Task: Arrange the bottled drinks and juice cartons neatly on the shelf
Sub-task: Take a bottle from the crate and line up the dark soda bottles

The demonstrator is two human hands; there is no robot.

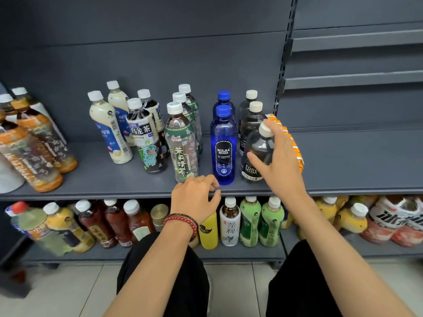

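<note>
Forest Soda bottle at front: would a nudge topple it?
The Forest Soda bottle stands tall on a narrow base, so a push near its cap may tip it. Its round, smooth body would likely roll once down. The Bolsa Soda bottle beside it might catch it.

Dk grey metal shelving point(343, 161) w/ back panel point(160, 42); pale tiled floor point(68, 294).
</note>
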